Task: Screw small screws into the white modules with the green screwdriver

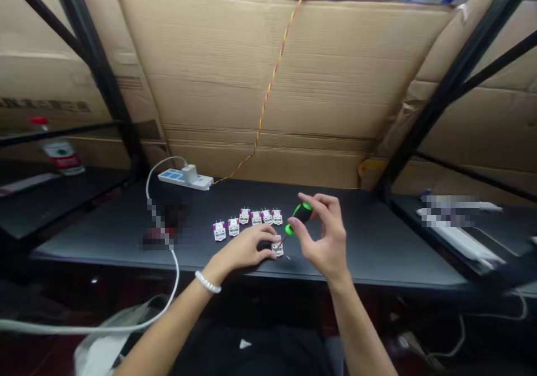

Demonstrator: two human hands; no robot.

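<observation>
Screwdriver [301, 218] is pinched in my right hand [324, 233], tip angled down at a small white terminal block [277, 248] on the counter [361, 253]; my left hand [245, 247] presses against that block, fingers together, to steady it.

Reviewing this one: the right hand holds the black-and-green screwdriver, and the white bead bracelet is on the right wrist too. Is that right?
No: the white bead bracelet is on the left wrist, not the right, as the head view shows. The right hand does hold the black-and-green screwdriver.
</observation>
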